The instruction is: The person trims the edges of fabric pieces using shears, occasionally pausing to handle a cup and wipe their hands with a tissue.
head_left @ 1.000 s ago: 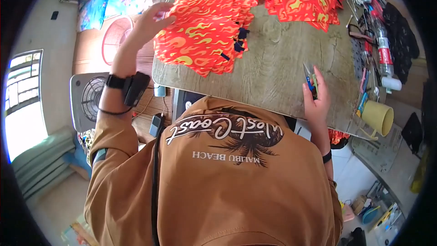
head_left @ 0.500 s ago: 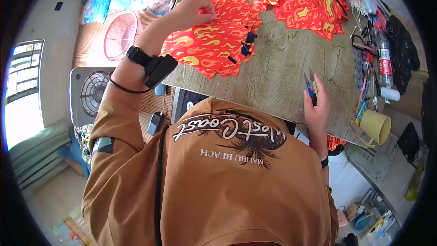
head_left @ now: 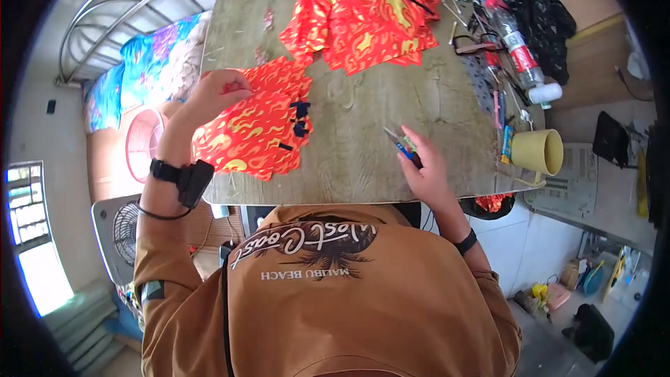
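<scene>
A stack of red flame-patterned fabric pieces (head_left: 244,122) lies on the left part of the wooden table, with small dark blue tabs (head_left: 300,117) near its right edge. My left hand (head_left: 222,94) is over the stack's upper left edge, fingers pinched together with a bit of red fabric showing between them. Small snips (head_left: 405,148) with blue and green on the handles are held in my right hand (head_left: 427,171), above the table near its front edge. Their blades point up and left. Farther back lies a larger pile of red and yellow flame fabric (head_left: 370,24).
Along the table's right side are a plastic bottle (head_left: 518,52), glasses (head_left: 478,44), pens, a black bag (head_left: 541,21) and a yellow cup (head_left: 537,151). A pink basket (head_left: 145,141) and a fan (head_left: 125,232) stand left of the table (head_left: 349,174).
The whole view has shifted, so the table and fabric appear farther left and lower. My left hand remains pinched near the stack's upper left edge, and the snips are still in my right hand.
</scene>
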{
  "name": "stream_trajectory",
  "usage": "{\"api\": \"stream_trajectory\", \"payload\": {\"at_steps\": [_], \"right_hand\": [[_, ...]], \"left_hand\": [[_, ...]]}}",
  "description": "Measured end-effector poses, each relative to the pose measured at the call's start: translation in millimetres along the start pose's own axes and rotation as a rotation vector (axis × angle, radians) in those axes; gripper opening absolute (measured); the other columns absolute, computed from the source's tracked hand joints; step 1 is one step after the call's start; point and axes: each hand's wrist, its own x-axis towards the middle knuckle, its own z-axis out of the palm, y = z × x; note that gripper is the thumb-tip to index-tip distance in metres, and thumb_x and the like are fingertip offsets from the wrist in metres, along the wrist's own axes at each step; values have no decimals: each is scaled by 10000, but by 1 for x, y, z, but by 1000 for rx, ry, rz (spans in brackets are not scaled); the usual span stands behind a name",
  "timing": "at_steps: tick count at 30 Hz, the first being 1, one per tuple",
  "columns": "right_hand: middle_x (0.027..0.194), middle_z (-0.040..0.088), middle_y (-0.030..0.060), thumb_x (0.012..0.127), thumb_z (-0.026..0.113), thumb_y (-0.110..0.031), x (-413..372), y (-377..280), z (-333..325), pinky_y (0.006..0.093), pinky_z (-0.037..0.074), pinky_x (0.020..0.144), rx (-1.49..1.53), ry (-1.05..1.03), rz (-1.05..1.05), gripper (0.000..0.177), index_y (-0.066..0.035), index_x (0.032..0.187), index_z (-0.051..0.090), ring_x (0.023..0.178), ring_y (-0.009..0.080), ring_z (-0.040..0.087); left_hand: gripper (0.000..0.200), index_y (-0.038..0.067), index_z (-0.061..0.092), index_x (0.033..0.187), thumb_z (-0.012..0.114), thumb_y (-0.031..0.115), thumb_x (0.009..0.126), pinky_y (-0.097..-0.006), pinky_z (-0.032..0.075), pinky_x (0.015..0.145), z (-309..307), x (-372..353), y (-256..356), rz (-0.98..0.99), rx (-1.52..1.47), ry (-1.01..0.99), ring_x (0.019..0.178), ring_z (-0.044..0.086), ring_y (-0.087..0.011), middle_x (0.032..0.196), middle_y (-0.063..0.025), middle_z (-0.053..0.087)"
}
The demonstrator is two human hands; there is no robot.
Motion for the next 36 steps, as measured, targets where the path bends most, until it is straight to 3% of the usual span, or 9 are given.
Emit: {"api": "stream_trajectory", "payload": {"at_steps": [6,10,13,15,18,22,24,28,36], "right_hand": [[1032,584,142,797,587,-42,1,0,0,303,462,744,83,-3,-6,463,-57,1249,486,845,223,583],[977,574,143,799,584,-46,1,-2,-4,314,462,710,27,-37,-5,474,-72,1260,478,813,235,571],[956,571,142,800,587,-64,3,-4,-5,332,461,707,77,-50,8,473,-85,1260,479,796,257,566],[946,570,142,800,589,-73,3,-5,-6,341,460,705,85,-20,29,472,-91,1260,480,788,268,564],[947,566,152,804,580,-93,2,7,5,387,450,731,42,24,-139,478,-106,1268,463,803,318,558],[949,558,163,800,573,-87,0,10,4,412,443,733,3,63,-133,509,-108,1287,430,827,342,551],[944,554,168,802,567,-88,-1,6,0,422,440,729,104,-19,-139,513,-109,1293,420,840,356,545],[925,546,174,810,554,-87,0,10,3,432,434,743,134,2,-145,513,-109,1301,408,850,364,540],[955,537,187,797,548,-65,0,15,4,462,411,738,172,-24,-175,518,-110,1292,403,883,376,525]], "left_hand": [[151,43,617,877,673,107,751,-281,432,647,-9,10,-6,-36,105,190,690,521,-124,737,-44,590],[157,33,614,888,648,126,766,-344,457,769,-3,33,6,94,307,281,857,597,-241,884,-101,629],[219,55,613,965,655,112,757,-366,430,879,13,79,37,333,241,335,986,565,-257,1021,-76,622],[227,58,615,976,653,117,760,-375,420,899,28,104,69,394,242,335,1015,555,-266,1047,-82,615],[243,65,620,999,649,128,767,-392,400,940,54,141,112,524,227,334,1072,534,-282,1099,-95,600],[238,80,629,999,631,118,764,-400,384,956,86,186,125,718,280,469,1113,495,-298,1157,-108,577],[277,91,622,1038,649,159,771,-411,362,984,91,189,125,592,475,469,1136,488,-308,1219,-128,541],[325,98,610,1068,664,161,754,-422,361,983,88,204,108,549,394,410,1170,455,-325,1281,-132,492],[277,94,606,1004,664,148,739,-429,373,962,83,196,115,653,451,450,1132,465,-325,1224,-121,522]]}}
